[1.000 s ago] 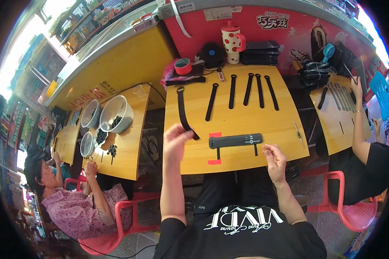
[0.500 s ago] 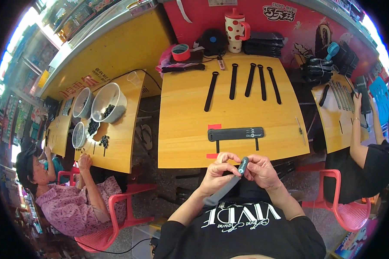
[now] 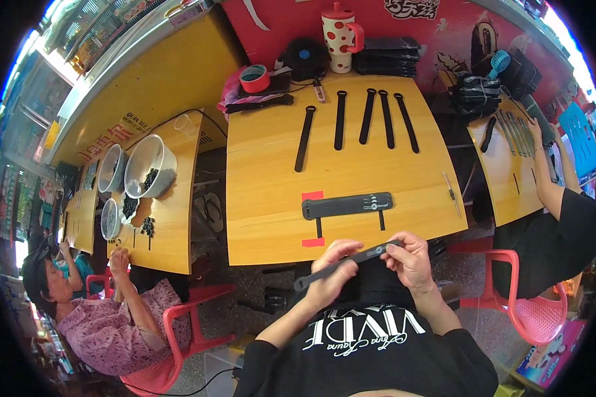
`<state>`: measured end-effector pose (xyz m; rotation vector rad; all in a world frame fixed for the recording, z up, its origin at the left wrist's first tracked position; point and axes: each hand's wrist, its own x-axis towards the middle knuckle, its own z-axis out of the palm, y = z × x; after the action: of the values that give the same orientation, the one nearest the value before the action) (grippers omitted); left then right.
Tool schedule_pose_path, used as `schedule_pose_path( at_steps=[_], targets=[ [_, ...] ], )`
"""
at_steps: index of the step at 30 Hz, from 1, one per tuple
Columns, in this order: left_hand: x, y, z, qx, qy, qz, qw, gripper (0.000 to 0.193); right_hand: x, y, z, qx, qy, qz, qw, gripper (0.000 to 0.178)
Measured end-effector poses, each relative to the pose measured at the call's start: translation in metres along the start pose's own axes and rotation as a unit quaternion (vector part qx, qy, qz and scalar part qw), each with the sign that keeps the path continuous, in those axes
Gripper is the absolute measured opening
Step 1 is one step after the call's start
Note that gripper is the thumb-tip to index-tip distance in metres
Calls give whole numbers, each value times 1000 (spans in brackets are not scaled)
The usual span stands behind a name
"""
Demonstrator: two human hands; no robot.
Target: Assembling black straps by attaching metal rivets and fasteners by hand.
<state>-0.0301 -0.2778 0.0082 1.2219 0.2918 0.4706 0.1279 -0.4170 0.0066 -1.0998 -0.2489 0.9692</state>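
Observation:
In front of my body, just off the near edge of the table, a dark strap [image 3: 372, 253] with a pale printed mark is stretched out at a slant. My left hand [image 3: 331, 274] grips it near the middle, and its slotted end sticks out past that hand. At the other end, the fingers and thumb of my right hand [image 3: 410, 263] pinch the strap. On the table [image 3: 265, 228] beyond my hands lies a similar dark printed strap [image 3: 341, 207], flat across two short black strips and beside red tape pieces [image 3: 313, 243].
Several black straps [image 3: 339, 122] lie spaced out farther back. Behind them stand a dotted tumbler [image 3: 338, 43], a tape roll [image 3: 254, 79] and stacked dark bundles [image 3: 387, 58]. People work at side tables; plastic tubs [image 3: 138, 169] hold small black parts on the left.
The strap, bent and hanging down before, is now pulled straight between my hands. My left hand has shifted along it. The whole view has swung slightly.

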Motion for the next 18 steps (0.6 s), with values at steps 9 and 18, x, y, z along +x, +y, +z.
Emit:
schedule_pose_path(
  at_steps=[9,18],
  targets=[
    [4,9,-48,-34,188,-77,978,12,13,-2,-24,-123,44,-176,976,5],
    [27,16,-60,-33,202,-58,977,18,33,-4,-22,-209,64,-203,955,10]
  ],
)
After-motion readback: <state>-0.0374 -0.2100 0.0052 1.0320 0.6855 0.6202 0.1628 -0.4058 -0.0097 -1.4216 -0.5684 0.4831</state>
